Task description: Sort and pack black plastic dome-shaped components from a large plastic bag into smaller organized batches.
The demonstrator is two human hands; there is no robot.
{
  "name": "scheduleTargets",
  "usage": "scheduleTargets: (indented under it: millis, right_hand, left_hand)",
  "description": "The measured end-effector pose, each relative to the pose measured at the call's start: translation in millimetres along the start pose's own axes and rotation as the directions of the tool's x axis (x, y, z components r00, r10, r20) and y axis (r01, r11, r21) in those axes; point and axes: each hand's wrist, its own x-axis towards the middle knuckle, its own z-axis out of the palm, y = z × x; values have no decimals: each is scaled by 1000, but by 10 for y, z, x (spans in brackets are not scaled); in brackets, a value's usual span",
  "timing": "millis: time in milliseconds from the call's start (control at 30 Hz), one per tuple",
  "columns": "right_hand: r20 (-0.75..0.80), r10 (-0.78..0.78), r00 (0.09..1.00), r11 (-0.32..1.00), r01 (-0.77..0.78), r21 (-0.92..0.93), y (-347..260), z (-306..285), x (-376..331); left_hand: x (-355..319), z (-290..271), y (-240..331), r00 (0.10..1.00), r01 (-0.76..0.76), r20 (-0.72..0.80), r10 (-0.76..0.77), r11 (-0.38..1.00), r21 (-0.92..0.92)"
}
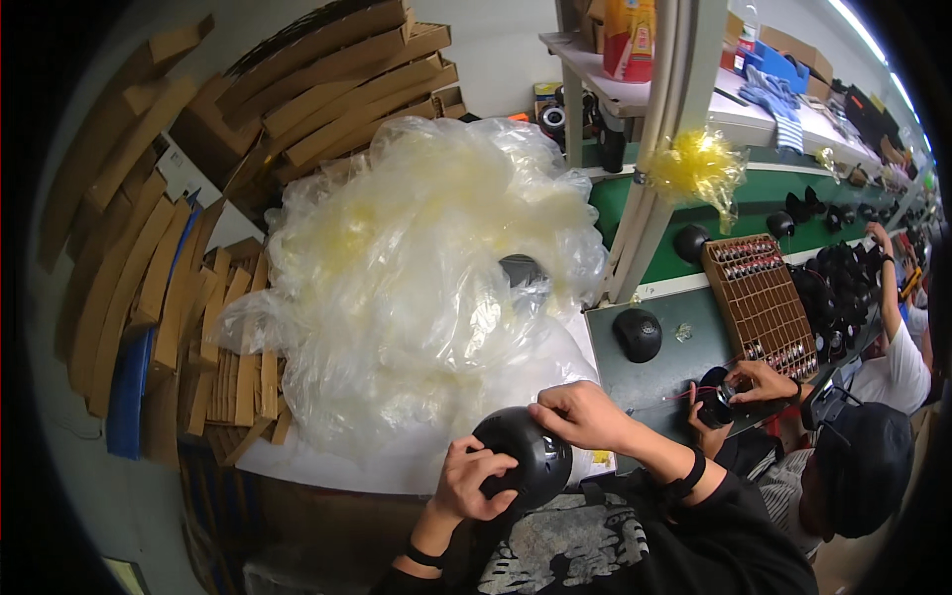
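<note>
Head view: nearest, a black dome [545,446] sits between the person's two hands, in front of the dark shirt and at the near edge of the white table [347,461]; whether the table bears any of its weight I cannot tell. The left hand [478,481] is half open at its left side, fingers bent and their tips touching the shell. The right hand [585,416] is mostly closed, its thumb side against the far right part of the dome; whether it pinches anything small there does not show. The step in hand looks like steadying and working over this shell, and the next move seems to call for an even two-handed hold, since the smooth curve could slip. Just beyond, a big heap of clear plastic bags [426,268] covers much of the table. To the right, a co-worker's hands [762,382] hold a dark round part [714,397], near a second black dome [637,335] on the dark bench [674,372] and a brown gridded tray [778,317]. Farther off, cardboard pieces [342,89] are stacked at the far left.
</note>
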Motion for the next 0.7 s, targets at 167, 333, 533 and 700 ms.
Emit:
scheduleTargets:
  millis: [167,333,533,700]
  right_hand:
    - [-364,-83,928,991,36,-132,43,-21,-78]
    - [-434,-372,820,860,129,-494,13,70,-134]
    - [-32,-835,549,507,745,-433,-492,75,-545]
    - [-580,-756,302,595,-52,-802,-123,-1241,-310]
  left_hand:
    - [210,503,-79,976,211,-90,-198,959,188]
    - [374,917,-256,823,395,-297,-484,864,-313]
    - [645,792,-634,626,500,-295,-722,662,-558]
    - [437,405,-485,676,426,-331,-658,716,-554]
